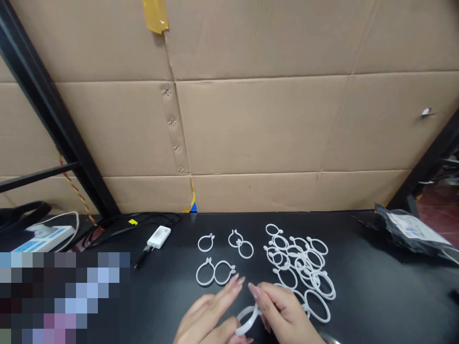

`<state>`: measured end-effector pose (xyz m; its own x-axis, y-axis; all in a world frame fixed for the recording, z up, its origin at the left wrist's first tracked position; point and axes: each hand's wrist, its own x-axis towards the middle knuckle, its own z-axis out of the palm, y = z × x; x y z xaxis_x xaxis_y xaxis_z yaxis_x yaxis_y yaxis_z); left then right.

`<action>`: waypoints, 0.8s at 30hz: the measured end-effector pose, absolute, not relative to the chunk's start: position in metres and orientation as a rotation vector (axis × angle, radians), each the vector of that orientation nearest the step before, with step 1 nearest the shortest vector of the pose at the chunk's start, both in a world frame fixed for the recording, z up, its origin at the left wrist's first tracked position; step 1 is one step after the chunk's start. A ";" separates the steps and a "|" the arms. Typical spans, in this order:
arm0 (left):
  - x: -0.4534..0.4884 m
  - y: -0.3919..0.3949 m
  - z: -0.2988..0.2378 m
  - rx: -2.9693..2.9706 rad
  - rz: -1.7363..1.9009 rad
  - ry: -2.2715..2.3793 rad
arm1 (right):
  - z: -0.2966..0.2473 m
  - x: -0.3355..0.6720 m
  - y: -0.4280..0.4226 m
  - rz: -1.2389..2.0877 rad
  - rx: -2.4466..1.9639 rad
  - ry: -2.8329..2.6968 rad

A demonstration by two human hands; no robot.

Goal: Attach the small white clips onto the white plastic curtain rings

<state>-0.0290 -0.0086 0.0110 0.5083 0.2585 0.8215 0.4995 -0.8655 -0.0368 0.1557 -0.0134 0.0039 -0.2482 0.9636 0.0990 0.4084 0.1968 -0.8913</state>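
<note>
A white plastic ring (245,327) is held between my two hands at the bottom centre. My left hand (215,317) grips the ring's left side low down, with its upper fingers stretched forward. My right hand (281,310) is closed on the ring's upper right end, thumb and fingers together; the fingertips partly hide that end. Just beyond my left hand lie two touching rings (205,285) with small knobbed ends. A single ring (205,251) and another touching pair (246,258) lie farther back. To the right is a loose heap of similar rings (317,319), partly covered by my right hand.
A white charger plug (158,237) with a black cable lies at the back left, near a white power strip (64,235). A dark plastic bag (405,229) with a label sits at the right. A cardboard wall (258,129) stands behind the black table (161,296), between black metal posts (68,119).
</note>
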 end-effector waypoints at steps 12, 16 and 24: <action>-0.030 -0.010 0.010 -2.425 -1.323 -0.633 | 0.005 0.153 -0.015 1.156 -1.211 -1.751; -0.032 -0.009 0.004 -2.431 -1.283 -0.643 | 0.005 0.153 -0.014 1.219 -1.195 -1.798; -0.042 -0.009 -0.006 -2.447 -1.202 -0.751 | 0.005 0.158 -0.013 1.055 -1.101 -1.973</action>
<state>-0.0419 -0.0091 -0.0059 0.5101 0.3171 0.7995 0.5796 -0.8135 -0.0472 0.1583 -0.0132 0.0047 -0.4467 0.8834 0.1417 0.3727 0.3277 -0.8682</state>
